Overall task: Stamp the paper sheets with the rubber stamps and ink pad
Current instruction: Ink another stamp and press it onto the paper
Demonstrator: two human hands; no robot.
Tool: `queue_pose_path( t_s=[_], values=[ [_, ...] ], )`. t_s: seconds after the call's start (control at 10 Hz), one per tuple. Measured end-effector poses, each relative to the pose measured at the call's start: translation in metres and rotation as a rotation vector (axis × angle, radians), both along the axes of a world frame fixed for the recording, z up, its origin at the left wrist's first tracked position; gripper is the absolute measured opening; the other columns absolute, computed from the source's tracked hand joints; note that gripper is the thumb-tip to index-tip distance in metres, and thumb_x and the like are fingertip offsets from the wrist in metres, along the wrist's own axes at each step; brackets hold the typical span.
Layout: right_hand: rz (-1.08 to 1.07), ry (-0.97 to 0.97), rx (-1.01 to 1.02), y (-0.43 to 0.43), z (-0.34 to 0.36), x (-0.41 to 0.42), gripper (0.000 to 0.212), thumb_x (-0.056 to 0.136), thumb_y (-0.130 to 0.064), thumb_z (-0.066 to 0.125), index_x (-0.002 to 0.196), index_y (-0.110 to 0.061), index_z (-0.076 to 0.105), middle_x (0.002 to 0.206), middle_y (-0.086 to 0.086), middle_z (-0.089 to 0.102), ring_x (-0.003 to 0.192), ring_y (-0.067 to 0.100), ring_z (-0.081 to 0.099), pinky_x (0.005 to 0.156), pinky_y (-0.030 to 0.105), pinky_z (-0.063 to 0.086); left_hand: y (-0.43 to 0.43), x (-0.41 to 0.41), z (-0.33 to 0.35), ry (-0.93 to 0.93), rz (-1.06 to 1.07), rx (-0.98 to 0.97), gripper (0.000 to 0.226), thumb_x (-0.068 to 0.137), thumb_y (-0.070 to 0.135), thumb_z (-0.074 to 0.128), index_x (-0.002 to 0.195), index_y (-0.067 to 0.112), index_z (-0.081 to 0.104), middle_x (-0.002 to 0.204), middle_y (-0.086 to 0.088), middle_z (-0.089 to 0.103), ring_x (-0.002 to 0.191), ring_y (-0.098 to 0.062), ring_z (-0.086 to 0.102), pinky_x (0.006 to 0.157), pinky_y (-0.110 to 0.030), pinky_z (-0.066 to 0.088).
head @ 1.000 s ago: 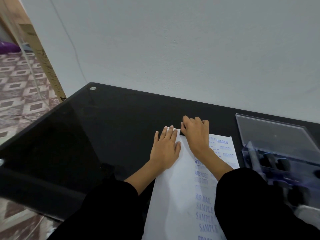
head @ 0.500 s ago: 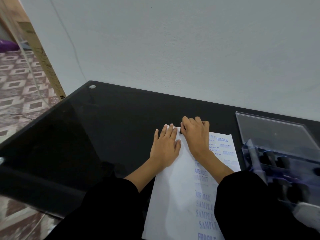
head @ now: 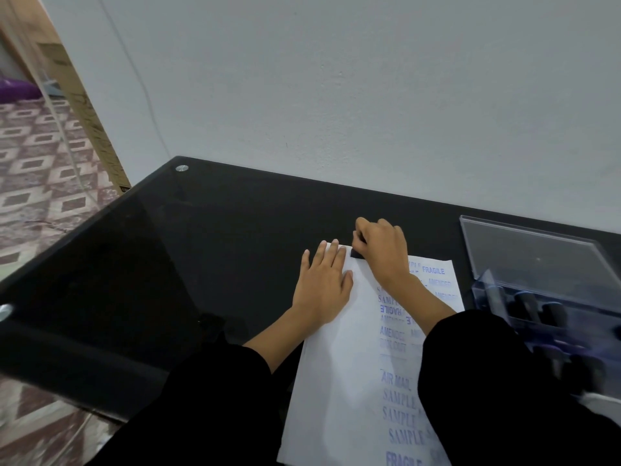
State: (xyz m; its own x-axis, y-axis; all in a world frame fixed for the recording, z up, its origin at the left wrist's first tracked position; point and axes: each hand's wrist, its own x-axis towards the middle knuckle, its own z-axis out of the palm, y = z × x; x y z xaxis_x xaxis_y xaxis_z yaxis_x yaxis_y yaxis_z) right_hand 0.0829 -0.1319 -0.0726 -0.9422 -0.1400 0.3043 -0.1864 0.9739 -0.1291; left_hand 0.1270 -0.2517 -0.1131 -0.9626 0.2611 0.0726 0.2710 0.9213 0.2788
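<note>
A white paper sheet (head: 349, 364) lies on the black glass table (head: 201, 250), its right half covered in blue stamped words. My left hand (head: 322, 284) rests flat on the sheet's upper left corner, fingers spread. My right hand (head: 381, 250) is closed over a black rubber stamp (head: 355, 253) at the sheet's top edge; only the stamp's dark left end shows under my fingers. I see no ink pad.
A clear plastic box (head: 544, 297) with its lid up stands at the right and holds several dark-handled stamps. A white wall runs behind the table. The table's left edge drops to a patterned floor (head: 33, 183).
My right hand has tilted and risen slightly at the sheet's top edge, and the stamp's dark end shows more. My left hand has stayed flat on the paper.
</note>
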Motion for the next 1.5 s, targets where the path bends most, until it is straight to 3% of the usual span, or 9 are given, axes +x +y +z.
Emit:
queue_pose_path(
  t_s=[0.2, 0.3, 0.6, 0.9, 1.0, 1.1, 1.4, 1.5],
  values=[
    [0.019, -0.069, -0.045, 0.002, 0.003, -0.011, 0.015, 0.098, -0.022, 0.043, 0.084, -0.016, 0.042, 0.076, 0.005, 0.053, 0.070, 0.015, 0.048, 0.071, 0.025, 0.038, 0.001, 0.001, 0.001, -0.005, 0.004, 0.003, 0.053, 0.101, 0.034, 0.021, 0.150, 0.015, 0.010, 0.159, -0.002, 0.006, 0.147, -0.018, 0.000, 0.119, -0.040, -0.001],
    [0.021, -0.105, -0.064, 0.002, 0.003, -0.017, 0.016, 0.097, -0.022, 0.045, 0.083, -0.015, 0.043, 0.077, 0.008, 0.058, 0.069, 0.017, 0.053, 0.078, 0.030, 0.046, 0.001, 0.000, 0.002, -0.009, 0.007, 0.003, 0.053, 0.101, 0.035, 0.020, 0.150, 0.015, 0.010, 0.159, -0.001, 0.006, 0.147, -0.017, 0.000, 0.118, -0.040, -0.002],
    [0.041, -0.173, -0.052, 0.003, 0.007, -0.023, 0.015, 0.094, -0.023, 0.049, 0.082, -0.016, 0.045, 0.077, 0.005, 0.058, 0.074, 0.021, 0.058, 0.086, 0.037, 0.048, 0.000, 0.002, 0.004, -0.017, 0.005, 0.004, 0.053, 0.101, 0.035, 0.020, 0.150, 0.015, 0.010, 0.159, -0.001, 0.006, 0.147, -0.017, -0.001, 0.118, -0.039, -0.003],
    [0.012, -0.084, -0.036, 0.001, 0.001, -0.015, 0.015, 0.098, -0.023, 0.043, 0.084, -0.017, 0.042, 0.075, 0.004, 0.055, 0.070, 0.015, 0.050, 0.082, 0.030, 0.042, 0.000, 0.001, 0.003, -0.019, 0.000, 0.001, 0.053, 0.101, 0.035, 0.020, 0.150, 0.015, 0.010, 0.159, -0.001, 0.005, 0.147, -0.017, -0.001, 0.119, -0.040, -0.002],
    [0.000, -0.017, 0.009, 0.000, 0.000, -0.008, 0.016, 0.099, -0.022, 0.039, 0.084, -0.016, 0.040, 0.074, 0.003, 0.050, 0.071, 0.015, 0.043, 0.072, 0.026, 0.030, 0.000, 0.001, 0.002, -0.010, -0.001, -0.004, 0.053, 0.101, 0.035, 0.020, 0.150, 0.015, 0.010, 0.159, -0.002, 0.005, 0.147, -0.017, 0.000, 0.119, -0.041, -0.001],
    [-0.016, 0.003, 0.037, -0.001, -0.001, -0.002, 0.016, 0.099, -0.023, 0.037, 0.085, -0.016, 0.038, 0.075, 0.002, 0.047, 0.073, 0.015, 0.040, 0.071, 0.026, 0.025, 0.000, 0.001, 0.002, -0.002, 0.000, -0.006, 0.053, 0.101, 0.035, 0.020, 0.150, 0.016, 0.010, 0.159, -0.002, 0.006, 0.147, -0.018, 0.000, 0.119, -0.041, -0.001],
    [-0.041, 0.012, 0.012, -0.003, -0.004, 0.005, 0.014, 0.100, -0.025, 0.037, 0.088, -0.017, 0.039, 0.087, 0.005, 0.058, 0.077, 0.013, 0.038, 0.073, 0.025, 0.024, 0.000, 0.001, 0.002, 0.000, 0.000, -0.002, 0.053, 0.101, 0.035, 0.021, 0.150, 0.015, 0.010, 0.159, -0.002, 0.007, 0.147, -0.018, 0.000, 0.119, -0.041, -0.001],
    [-0.041, -0.001, 0.005, -0.003, -0.005, 0.006, 0.017, 0.100, -0.026, 0.037, 0.097, -0.014, 0.050, 0.095, 0.005, 0.061, 0.080, 0.013, 0.038, 0.075, 0.024, 0.025, 0.000, 0.001, 0.001, -0.003, 0.001, -0.001, 0.054, 0.101, 0.036, 0.021, 0.150, 0.015, 0.010, 0.159, -0.002, 0.007, 0.147, -0.018, 0.000, 0.119, -0.041, -0.001]
  ],
)
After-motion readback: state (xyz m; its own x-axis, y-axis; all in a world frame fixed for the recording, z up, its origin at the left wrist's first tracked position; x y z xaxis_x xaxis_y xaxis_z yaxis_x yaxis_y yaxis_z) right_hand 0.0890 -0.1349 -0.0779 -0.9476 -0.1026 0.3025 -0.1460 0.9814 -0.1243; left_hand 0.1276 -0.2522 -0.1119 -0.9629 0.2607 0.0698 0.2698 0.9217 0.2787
